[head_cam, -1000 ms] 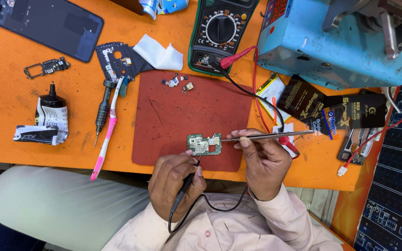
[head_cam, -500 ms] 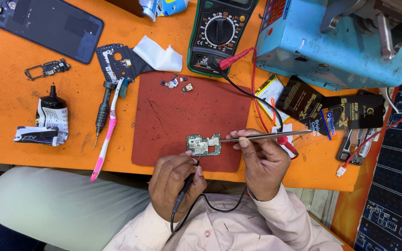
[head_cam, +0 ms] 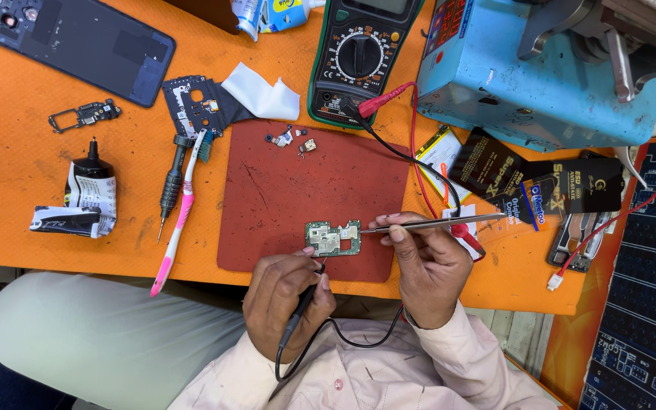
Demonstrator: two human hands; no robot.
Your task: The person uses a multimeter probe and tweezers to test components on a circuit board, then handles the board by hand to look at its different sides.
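- Nearest to us, our left hand (head_cam: 286, 300) is closed around a black probe (head_cam: 303, 300) with a black lead curling below it; the tip meets the near edge of the small green circuit board (head_cam: 333, 238).
- Just right of it, our right hand (head_cam: 427, 262) pinches slim metal tweezers (head_cam: 434, 223), whose points touch the board's right end.
- That board lies at the near edge of a dull red rubber mat (head_cam: 305, 197), scuffed and matte, on the orange table (head_cam: 9, 175).
- Compared with half a second ago, both hands, the board and the tools sit in the same places; we see no real shift.
- On the left, a pink toothbrush (head_cam: 180, 216) lies beside a black screwdriver (head_cam: 170, 182), and a black squeeze bottle (head_cam: 89, 163) rests on a crumpled white and black wrapper (head_cam: 70, 216).
- To the right, glossy black packets (head_cam: 540, 182) with gold and blue labels overlap, just beyond a pale flat battery pack (head_cam: 440, 152).
- Farther off stand a dark green-edged multimeter (head_cam: 358, 57) with a round dial, a scratched blue metal box (head_cam: 540, 76), a folded white cloth (head_cam: 263, 95), and at far left a dark phone back (head_cam: 77, 42).
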